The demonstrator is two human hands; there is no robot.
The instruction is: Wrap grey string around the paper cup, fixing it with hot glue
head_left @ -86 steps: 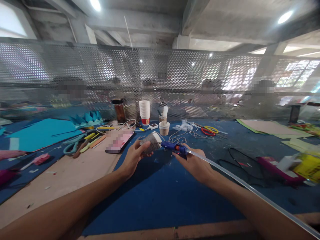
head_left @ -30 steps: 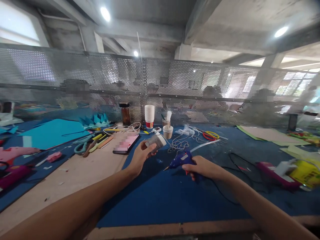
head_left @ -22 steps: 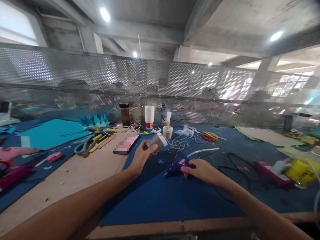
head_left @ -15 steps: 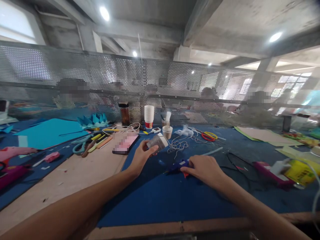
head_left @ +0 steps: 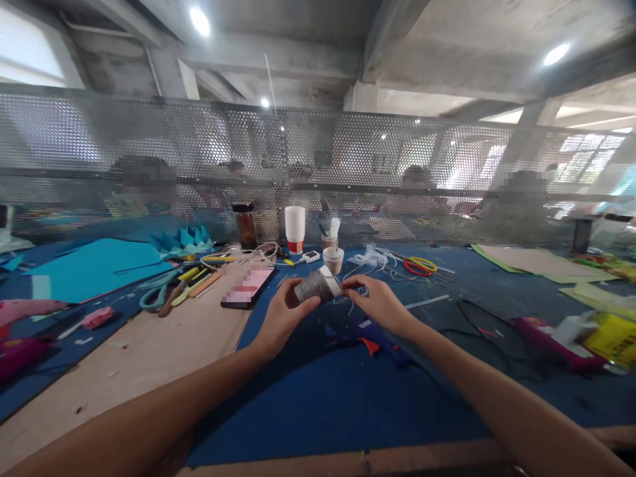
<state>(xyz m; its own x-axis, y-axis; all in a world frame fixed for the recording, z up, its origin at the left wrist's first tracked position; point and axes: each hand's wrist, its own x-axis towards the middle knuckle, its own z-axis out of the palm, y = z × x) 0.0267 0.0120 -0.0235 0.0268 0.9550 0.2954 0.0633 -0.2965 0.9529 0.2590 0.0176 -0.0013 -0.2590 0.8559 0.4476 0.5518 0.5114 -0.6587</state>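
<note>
My left hand [head_left: 281, 318] is closed around a small grey string-wrapped cup [head_left: 314, 287], held on its side above the blue mat. My right hand [head_left: 378, 303] reaches to the cup's right end, thumb and forefinger pinched at its rim, where a thin white string hangs. What exactly the pinch grips is too small to tell. The blue glue gun [head_left: 370, 334] lies on the mat just below my right hand, no hand on it.
A phone [head_left: 247, 287] lies left of the cup. Behind stand a stack of white cups [head_left: 294, 228], a brown jar [head_left: 245, 225] and small paper cups [head_left: 332, 258]. Scissors [head_left: 420, 266], loose string, cables, teal paper [head_left: 94, 266] and a perforated metal screen surround the mat. People sit beyond the screen.
My right hand laid the glue gun down on the mat, let go and rose to the cup's right end. The left hand kept holding the cup nearly still.
</note>
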